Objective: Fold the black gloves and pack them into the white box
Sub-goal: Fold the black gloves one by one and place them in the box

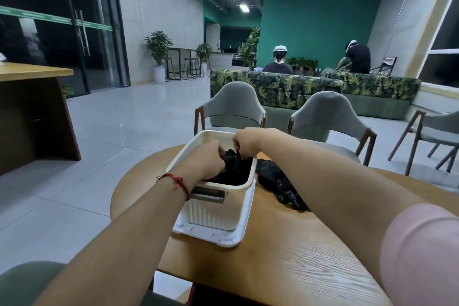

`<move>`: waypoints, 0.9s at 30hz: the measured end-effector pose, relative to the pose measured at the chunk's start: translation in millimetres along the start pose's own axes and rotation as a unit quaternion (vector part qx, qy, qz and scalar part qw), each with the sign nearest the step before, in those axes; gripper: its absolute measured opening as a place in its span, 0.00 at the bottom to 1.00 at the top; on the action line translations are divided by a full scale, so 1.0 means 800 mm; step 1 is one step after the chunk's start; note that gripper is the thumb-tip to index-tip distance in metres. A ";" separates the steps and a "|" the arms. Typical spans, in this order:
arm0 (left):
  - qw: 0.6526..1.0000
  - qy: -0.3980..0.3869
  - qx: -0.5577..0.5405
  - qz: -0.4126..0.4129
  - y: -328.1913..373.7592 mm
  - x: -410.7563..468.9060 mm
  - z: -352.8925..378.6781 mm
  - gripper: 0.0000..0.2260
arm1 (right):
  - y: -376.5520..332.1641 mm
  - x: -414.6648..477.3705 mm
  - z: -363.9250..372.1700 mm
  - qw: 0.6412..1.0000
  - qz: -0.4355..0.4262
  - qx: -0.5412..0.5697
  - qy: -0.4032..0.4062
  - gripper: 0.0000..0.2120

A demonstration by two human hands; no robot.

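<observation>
Well into the packing but not finished, judging by the layout. Both arms stretched over the round tabletop point(285, 261) and down into the white box point(213, 211), standing on what looks like its own lid point(232, 237).

Left grip point(211, 159) curled down on the black gloves point(233, 170) inside the box. Right grip point(244, 143) just beside it, closed in a pinch on the same dark cloth near the far rim. Probably pushing or arranging a folded piece into place. Hard to tell whether one glove or several under the fingers.

Done so far, as it seems: dark fabric covering the visible bottom of the box, so at least part of the gloves packed.

Left to do: a loose heap point(275, 176) of black gloves lying on the tabletop just beside the right wall of the box. Not folded as far as visible, with a dotted palm showing at the near end. To fold, then to put in, and perhaps to close with the lid afterwards. Impossible to count the pieces in the heap.
</observation>
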State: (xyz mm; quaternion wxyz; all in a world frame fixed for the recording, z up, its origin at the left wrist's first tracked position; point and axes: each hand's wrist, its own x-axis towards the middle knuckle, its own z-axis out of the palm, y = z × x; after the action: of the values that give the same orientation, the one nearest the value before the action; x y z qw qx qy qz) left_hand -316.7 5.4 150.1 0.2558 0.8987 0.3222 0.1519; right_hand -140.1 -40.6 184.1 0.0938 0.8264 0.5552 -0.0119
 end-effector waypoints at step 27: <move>0.998 0.034 -0.048 -0.034 0.003 -0.003 0.001 0.09 | -0.006 0.020 0.011 0.995 -0.013 -0.023 -0.100 0.15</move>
State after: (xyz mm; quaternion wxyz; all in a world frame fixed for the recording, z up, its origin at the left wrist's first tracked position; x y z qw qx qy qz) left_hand -317.0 1.5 150.6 0.2929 0.8681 0.3534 0.1889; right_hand -138.1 -25.8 172.6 0.1677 0.8114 0.5536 -0.0835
